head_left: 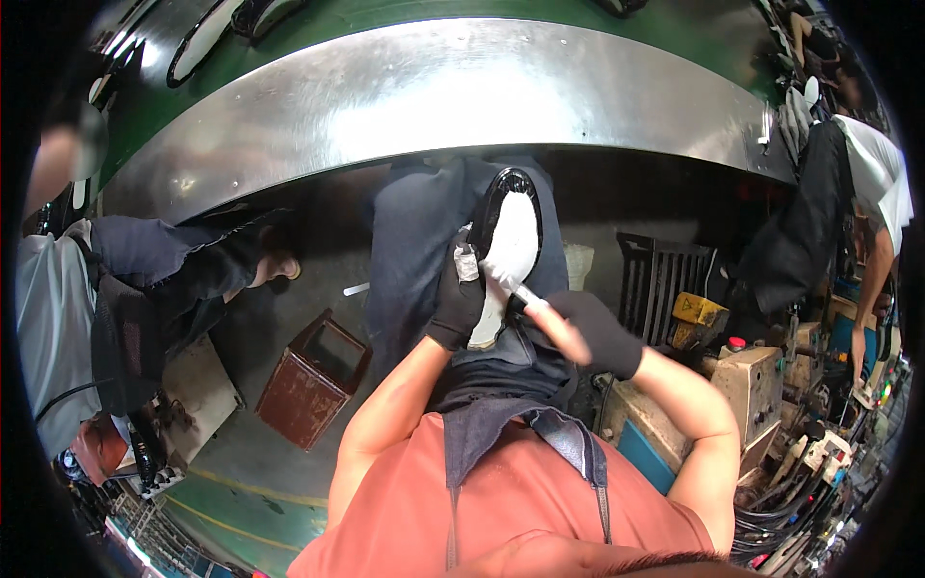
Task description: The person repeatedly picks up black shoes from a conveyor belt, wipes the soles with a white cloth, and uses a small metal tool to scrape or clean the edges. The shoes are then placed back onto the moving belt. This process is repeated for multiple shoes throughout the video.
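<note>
A glossy black shoe (515, 236) lies sole up across my lap, toe pointing away from me, its underside white. My left hand (459, 297), in a black fingerless glove with silvery tape round one finger, is closed on the shoe's left edge. My right hand (595, 332), also in a black glove and partly smeared by motion, grips a slim pale-handled brush (521, 293). The brush's blurred tip touches the white underside near the middle. Dark cloth and an apron (525, 414) lie under the heel end.
A shiny metal ledge (453, 91) curves ahead of my knees, with a green belt (674, 39) carrying shoes beyond it. A brown stool (310, 380) stands at left, near a seated person (125, 299). Machinery (747, 390) and another person (872, 183) are at right.
</note>
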